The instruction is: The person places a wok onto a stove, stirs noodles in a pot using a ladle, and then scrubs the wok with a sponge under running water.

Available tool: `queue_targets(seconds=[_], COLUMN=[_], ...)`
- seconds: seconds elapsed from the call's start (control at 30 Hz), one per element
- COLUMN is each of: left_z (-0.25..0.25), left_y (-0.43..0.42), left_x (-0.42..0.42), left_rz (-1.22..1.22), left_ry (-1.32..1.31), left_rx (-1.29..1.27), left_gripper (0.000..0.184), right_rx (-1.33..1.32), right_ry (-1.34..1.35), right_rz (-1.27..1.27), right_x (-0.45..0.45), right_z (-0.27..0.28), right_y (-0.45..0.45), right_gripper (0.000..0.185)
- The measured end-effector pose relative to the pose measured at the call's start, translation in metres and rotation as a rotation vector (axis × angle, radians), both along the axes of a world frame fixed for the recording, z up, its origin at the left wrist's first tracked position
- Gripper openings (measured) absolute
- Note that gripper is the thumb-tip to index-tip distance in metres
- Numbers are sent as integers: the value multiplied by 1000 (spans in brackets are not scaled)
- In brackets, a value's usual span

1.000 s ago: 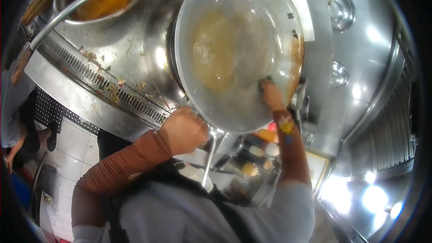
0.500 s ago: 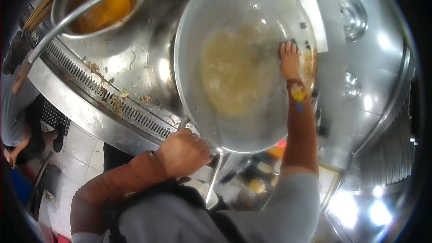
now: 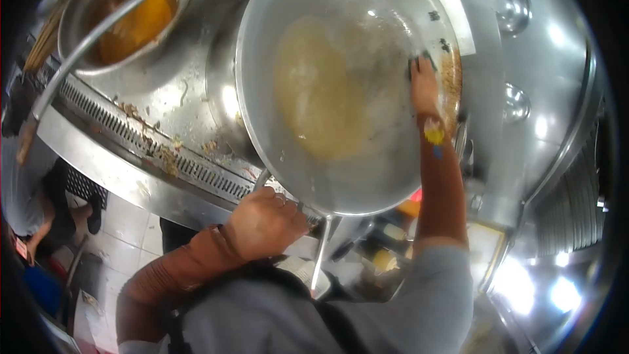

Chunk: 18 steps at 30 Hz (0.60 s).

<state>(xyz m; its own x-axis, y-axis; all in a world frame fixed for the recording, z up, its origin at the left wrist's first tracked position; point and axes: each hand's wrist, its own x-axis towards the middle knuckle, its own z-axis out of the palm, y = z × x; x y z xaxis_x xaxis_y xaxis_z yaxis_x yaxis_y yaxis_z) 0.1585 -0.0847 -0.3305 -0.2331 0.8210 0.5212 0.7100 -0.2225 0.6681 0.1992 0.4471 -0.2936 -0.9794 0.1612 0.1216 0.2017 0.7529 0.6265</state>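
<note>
A large metal wok (image 3: 377, 190) fills the middle of the head view, with cloudy yellowish water (image 3: 314, 92) pooled inside. My left hand (image 3: 265, 223) is closed round the wok's loop handle (image 3: 262, 179) at its near left rim. Inside the wok, my right hand (image 3: 425, 88) lies against the right wall, fingers bent over a dark scouring pad (image 3: 412, 68) that shows at their edges. Brown and black residue (image 3: 451, 85) marks the wall just beside that hand. Brown sleeves cover both forearms.
At the upper left stands a pot of orange-brown liquid (image 3: 141, 19), with a long ladle handle (image 3: 92, 42) across it. Food scraps lie along the drain grate (image 3: 151, 147). Metal bowls (image 3: 504, 0) sit at the right. Another person (image 3: 26, 187) is at the far left.
My right hand has shifted slightly along the wok's right wall with the pad, its fingers now more bent. My left hand keeps its hold on the handle. The view has moved slightly.
</note>
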Motion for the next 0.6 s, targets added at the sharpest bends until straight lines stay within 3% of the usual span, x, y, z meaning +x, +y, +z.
queue_targets(seconds=[0.07,0.17,0.23,0.3,0.4,0.43,0.5,0.6], left_z=[2,6,10,8,19,18,14,14], left_y=[-2,-1,-1,2,1,3,1,-1], left_x=[-2,-3,-6,0,-4,-6,-4,-3], left_rz=[-13,-44,-40,-14,-51,-50,-45,-33], left_ry=[0,37,65,66,87,89,81,41], left_rx=[3,-30,-65,-51,-109,-96,-77,-71], left_gripper=[19,20,20,21,23,23,24,21], right_rx=[-155,42,-115,-78,-126,-229,-392,-396], right_ry=[207,200,360,432,416,343,380,433], right_rz=[-180,-317,-97,-24,37,-252,-482,-535], right_x=[37,-8,-72,-132,-90,-61,-15,-29], right_z=[-2,10,-10,-34,-25,1,15,0], right_y=[-17,-27,-29,-42,-20,-29,-25,-12], right_gripper=[40,30,22,17,13,15,20,22])
